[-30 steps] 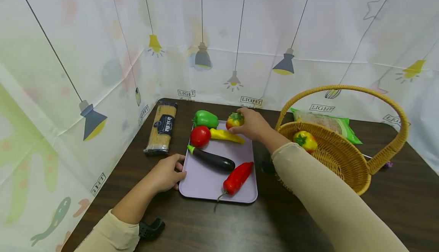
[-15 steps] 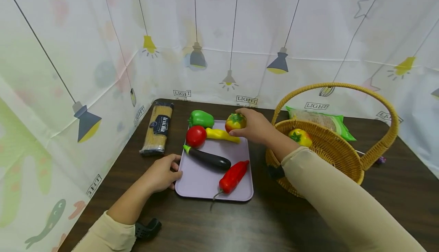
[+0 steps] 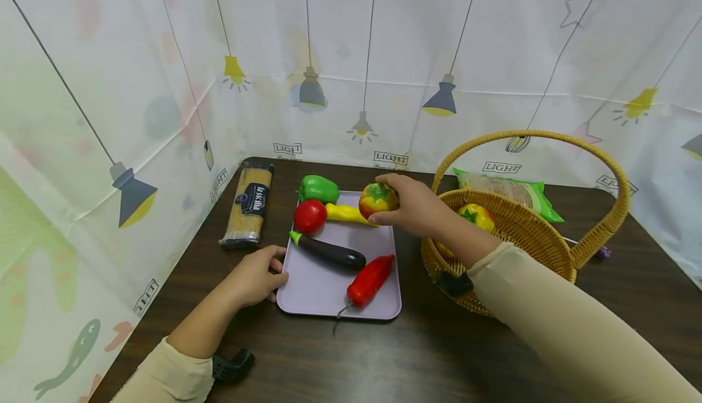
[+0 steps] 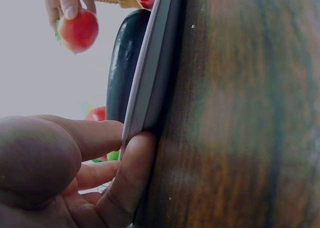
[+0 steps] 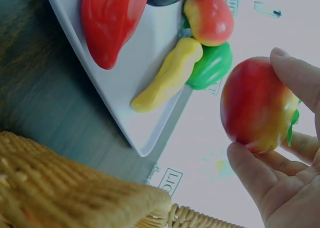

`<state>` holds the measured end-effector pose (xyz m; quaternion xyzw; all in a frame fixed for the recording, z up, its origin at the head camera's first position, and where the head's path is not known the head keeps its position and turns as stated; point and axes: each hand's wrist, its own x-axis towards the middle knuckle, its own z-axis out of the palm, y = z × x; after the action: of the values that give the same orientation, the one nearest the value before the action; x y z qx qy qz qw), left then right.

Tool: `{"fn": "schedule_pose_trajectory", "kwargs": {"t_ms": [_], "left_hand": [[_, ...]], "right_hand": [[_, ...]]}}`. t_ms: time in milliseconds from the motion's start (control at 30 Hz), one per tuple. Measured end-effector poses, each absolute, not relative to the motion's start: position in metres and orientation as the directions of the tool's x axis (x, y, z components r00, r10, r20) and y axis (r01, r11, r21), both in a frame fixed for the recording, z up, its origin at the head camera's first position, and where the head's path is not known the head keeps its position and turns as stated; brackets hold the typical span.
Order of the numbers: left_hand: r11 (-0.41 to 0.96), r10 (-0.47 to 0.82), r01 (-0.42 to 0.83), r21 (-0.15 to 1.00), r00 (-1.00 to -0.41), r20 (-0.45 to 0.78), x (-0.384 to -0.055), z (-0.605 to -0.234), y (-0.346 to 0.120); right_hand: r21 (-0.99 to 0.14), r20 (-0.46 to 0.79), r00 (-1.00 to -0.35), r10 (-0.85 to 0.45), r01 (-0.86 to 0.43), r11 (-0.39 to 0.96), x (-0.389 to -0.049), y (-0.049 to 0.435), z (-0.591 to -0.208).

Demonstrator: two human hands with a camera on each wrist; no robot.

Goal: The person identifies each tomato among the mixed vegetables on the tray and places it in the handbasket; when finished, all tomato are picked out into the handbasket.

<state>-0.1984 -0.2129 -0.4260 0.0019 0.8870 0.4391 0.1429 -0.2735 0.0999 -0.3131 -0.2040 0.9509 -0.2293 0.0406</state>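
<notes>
My right hand (image 3: 414, 206) grips a red-and-yellow tomato (image 3: 377, 200) with a green leafy top. In the right wrist view the tomato (image 5: 257, 105) is off the tray, between thumb and fingers. My left hand (image 3: 253, 276) pinches the left rim of the lilac tray (image 3: 315, 290); the left wrist view shows digits on both sides of the rim (image 4: 145, 83). On the tray lie an eggplant (image 3: 329, 253), a red chili pepper (image 3: 370, 281), a yellow pepper (image 3: 345, 213) and a red tomato (image 3: 309, 216). A green bell pepper (image 3: 319, 189) lies at its far left corner.
A wicker basket (image 3: 540, 238) with a tall handle stands right of the tray, under my right forearm. Inside sits another red-and-yellow tomato (image 3: 478, 215). A spaghetti pack (image 3: 249, 205) lies at left; a green-edged bag (image 3: 510, 191) lies behind the basket.
The right hand has raised the tomato a little and shifted it slightly right relative to the tray. The left hand stays at the tray's rim. The head view has shifted slightly.
</notes>
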Motion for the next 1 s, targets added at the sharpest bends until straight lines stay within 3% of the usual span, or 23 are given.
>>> {"fn": "schedule_pose_trajectory", "kwargs": {"t_ms": [1000], "left_hand": [[0.624, 0.128, -0.124, 0.771, -0.958, -0.258, -0.199, -0.427, -0.213]], "right_hand": [[-0.427, 0.011, -0.917, -0.399, -0.365, 0.827, -0.218, 0.177, -0.3]]}}
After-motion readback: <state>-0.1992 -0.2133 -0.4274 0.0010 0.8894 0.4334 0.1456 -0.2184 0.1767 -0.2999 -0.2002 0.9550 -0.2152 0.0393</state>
